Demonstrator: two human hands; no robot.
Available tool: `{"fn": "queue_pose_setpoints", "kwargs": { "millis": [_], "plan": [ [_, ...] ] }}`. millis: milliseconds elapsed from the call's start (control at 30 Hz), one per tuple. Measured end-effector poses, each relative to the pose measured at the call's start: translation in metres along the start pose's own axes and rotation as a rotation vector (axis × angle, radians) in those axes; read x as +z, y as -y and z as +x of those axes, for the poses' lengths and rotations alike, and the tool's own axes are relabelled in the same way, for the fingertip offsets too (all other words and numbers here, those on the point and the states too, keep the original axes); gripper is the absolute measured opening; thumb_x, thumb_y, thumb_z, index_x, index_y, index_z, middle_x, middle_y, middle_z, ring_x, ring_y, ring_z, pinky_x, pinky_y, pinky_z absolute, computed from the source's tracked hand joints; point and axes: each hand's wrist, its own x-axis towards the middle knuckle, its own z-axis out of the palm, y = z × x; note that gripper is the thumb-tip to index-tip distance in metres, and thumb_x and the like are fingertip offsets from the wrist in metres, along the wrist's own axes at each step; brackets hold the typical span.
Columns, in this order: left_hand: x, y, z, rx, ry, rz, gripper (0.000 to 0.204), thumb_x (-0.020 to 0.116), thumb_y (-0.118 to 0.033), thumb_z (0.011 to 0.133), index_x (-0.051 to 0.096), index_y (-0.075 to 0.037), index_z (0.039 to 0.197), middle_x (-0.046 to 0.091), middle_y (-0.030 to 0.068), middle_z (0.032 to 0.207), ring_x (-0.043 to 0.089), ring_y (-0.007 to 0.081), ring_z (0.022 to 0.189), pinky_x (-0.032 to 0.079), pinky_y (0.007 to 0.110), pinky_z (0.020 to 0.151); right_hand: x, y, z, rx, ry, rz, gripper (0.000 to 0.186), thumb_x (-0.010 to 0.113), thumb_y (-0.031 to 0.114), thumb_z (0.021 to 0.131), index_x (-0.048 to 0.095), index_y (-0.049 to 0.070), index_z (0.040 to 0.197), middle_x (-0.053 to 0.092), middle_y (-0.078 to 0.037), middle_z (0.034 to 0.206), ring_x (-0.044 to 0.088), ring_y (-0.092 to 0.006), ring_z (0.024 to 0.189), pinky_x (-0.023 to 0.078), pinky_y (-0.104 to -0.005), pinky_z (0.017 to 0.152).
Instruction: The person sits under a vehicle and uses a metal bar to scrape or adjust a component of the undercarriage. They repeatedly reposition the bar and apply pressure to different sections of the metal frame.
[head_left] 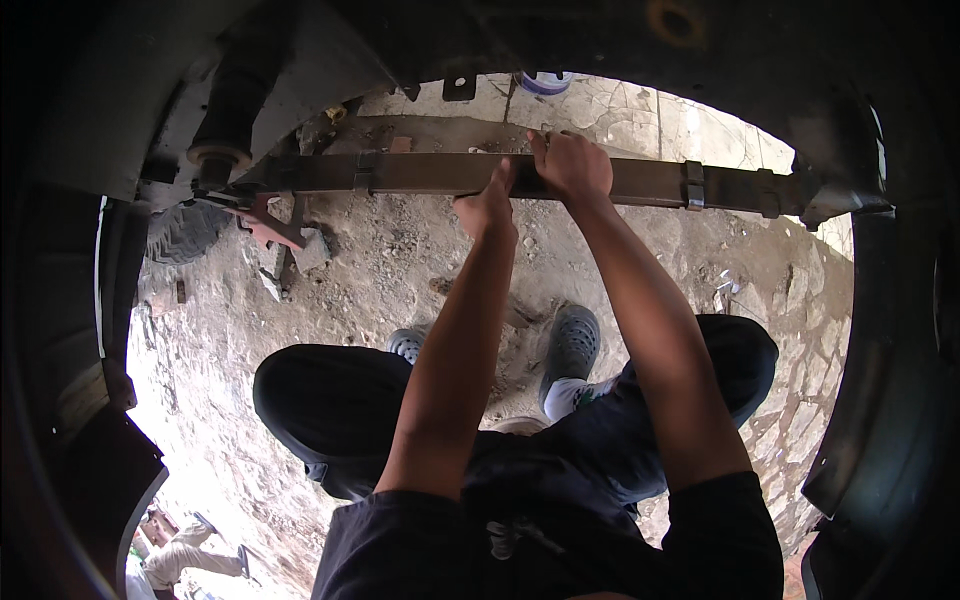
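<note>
A long brown leaf spring [430,174] runs from side to side across the far part of the head view, beneath a dark vehicle body. Metal clamp bands wrap it, one left of my hands [364,172] and one to the right [693,186]. My left hand [486,207] grips the near edge of the spring around its middle, thumb laid up over the face and fingers curled out of sight beneath. Just to its right, my right hand [577,168] is closed over the top of the spring, its fingertips hidden.
A dark shock absorber [222,125] hangs at the upper left. Below it are a reddish metal stand [268,226], a tire [186,233] and broken blocks [312,250]. Dark fender edges [880,330] curve around me. Another person's leg [185,562] shows at the lower left.
</note>
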Motion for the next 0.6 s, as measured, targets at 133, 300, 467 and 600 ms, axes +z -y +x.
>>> {"fn": "queue_pose_setpoints", "kwargs": {
  "millis": [133,300,467,600],
  "plan": [
    [-0.001,-0.003,-0.021,-0.079,-0.177,0.125,0.072,0.083,0.008,0.079,0.040,0.015,0.136,0.061,0.0264,0.124,0.073,0.0329,0.099,0.068,0.036,0.081,0.006,-0.007,0.001,0.015,-0.005,0.013,0.061,0.040,0.056,0.104,0.077,0.007,0.097,0.075,-0.017,0.098,0.073,-0.0364,0.093,0.057,-0.0487,0.082],
    [0.016,-0.010,0.010,-0.140,-0.096,-0.062,0.074,0.082,0.009,0.079,0.038,0.014,0.138,0.062,0.0250,0.122,0.073,0.0303,0.099,0.067,0.035,0.081,0.003,-0.002,0.000,-0.031,-0.054,0.048,0.059,0.042,0.054,0.104,0.076,0.007,0.096,0.075,-0.017,0.098,0.073,-0.0367,0.092,0.058,-0.0492,0.080],
    [-0.002,0.001,0.003,-0.103,-0.068,0.083,0.079,0.082,0.008,0.079,0.034,0.016,0.142,0.064,0.0223,0.123,0.073,0.0286,0.096,0.067,0.034,0.080,0.000,0.000,0.002,-0.004,-0.028,0.038,0.057,0.043,0.053,0.104,0.077,0.007,0.095,0.075,-0.017,0.099,0.073,-0.0373,0.093,0.057,-0.0492,0.082],
    [-0.004,-0.005,-0.020,-0.107,-0.167,0.249,0.069,0.085,-0.002,0.081,0.047,0.008,0.137,0.070,0.0171,0.111,0.075,0.0230,0.090,0.056,0.029,0.067,0.005,-0.007,0.001,-0.012,-0.061,0.044,0.058,0.043,0.053,0.104,0.077,0.007,0.094,0.075,-0.018,0.099,0.073,-0.0376,0.094,0.057,-0.0495,0.082]
  ]
}}
